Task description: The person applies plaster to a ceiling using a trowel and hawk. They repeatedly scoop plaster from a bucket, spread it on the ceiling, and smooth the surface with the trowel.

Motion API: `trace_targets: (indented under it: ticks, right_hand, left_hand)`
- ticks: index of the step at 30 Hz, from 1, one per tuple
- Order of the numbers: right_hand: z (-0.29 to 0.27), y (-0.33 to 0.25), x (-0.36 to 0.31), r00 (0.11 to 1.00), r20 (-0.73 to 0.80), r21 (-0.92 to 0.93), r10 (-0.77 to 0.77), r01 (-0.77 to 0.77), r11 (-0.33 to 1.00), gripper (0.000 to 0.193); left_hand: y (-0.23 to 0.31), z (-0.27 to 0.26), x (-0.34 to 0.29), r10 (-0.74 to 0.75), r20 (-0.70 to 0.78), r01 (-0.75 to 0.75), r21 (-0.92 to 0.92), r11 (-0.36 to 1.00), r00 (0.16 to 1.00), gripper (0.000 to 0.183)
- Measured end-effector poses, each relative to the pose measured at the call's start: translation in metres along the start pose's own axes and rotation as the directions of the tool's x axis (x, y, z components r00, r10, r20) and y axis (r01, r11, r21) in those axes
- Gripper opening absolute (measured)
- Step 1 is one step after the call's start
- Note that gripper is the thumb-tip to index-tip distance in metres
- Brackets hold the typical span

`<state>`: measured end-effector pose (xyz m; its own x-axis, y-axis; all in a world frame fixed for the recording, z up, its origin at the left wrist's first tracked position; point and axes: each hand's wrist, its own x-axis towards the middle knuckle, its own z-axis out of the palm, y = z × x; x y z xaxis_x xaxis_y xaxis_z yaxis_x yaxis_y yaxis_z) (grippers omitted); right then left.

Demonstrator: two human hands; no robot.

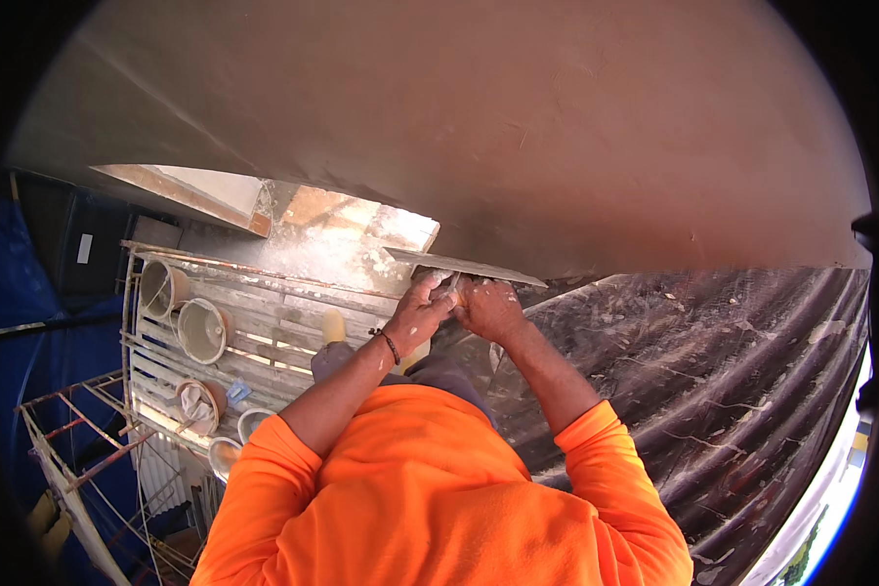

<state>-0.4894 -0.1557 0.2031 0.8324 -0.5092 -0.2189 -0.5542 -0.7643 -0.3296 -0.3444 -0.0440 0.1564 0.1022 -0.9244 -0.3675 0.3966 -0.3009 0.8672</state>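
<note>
A long, thin, flat-bladed plastering trowel [471, 267] stands edge-on at the foot of the smooth brownish wall [518, 127]. Its blade lies close along the wall surface; whether the whole edge touches cannot be made out. My left hand [421, 316], spotted with white plaster, is closed at the trowel's back. Beside it my right hand [490, 309] is wrapped round the same tool, with its knuckles just under the blade. The handle is mostly hidden behind my fingers, and the two hands nearly touch.
Slatted scaffold planks [264, 337] lie below on the left. Several buckets stand there, among them a pale one [202, 330] and one with a cloth [201, 405]. Dark rippled sheeting [684, 381] spreads on the right. Rusty scaffold bars [83, 415] and blue tarp [10, 293] are far left.
</note>
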Motion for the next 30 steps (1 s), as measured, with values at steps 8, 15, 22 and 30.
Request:
trace_targets:
  ticks: [8, 15, 22, 30]
  right_hand:
    - [-0.054, 0.05, 0.067, 0.993, -0.012, -0.087, 0.118, -0.118, 0.989, 0.037]
    - [-0.096, 0.042, 0.054, 0.963, -0.159, -0.066, 0.216, -0.228, 0.971, 0.031]
    - [-0.168, 0.033, -0.027, 0.883, -0.468, -0.179, 0.026, -0.124, 0.976, 0.03]
    - [0.001, 0.073, 0.031, 0.971, -0.058, -0.205, 0.233, -0.24, 0.949, 0.037]
  left_hand:
    - [0.051, 0.019, 0.088, 0.086, 0.046, -0.082, -0.07, 0.994, 0.995, 0.052]
    - [0.094, 0.046, 0.093, 0.215, 0.058, -0.215, 0.0, 0.977, 0.975, 0.046]
    - [0.139, 0.107, 0.047, 0.742, 0.194, -0.761, 0.284, 0.584, 0.642, 0.049]
    - [-0.001, 0.067, 0.075, -0.077, -0.047, 0.056, -0.337, 0.94, 0.996, 0.054]
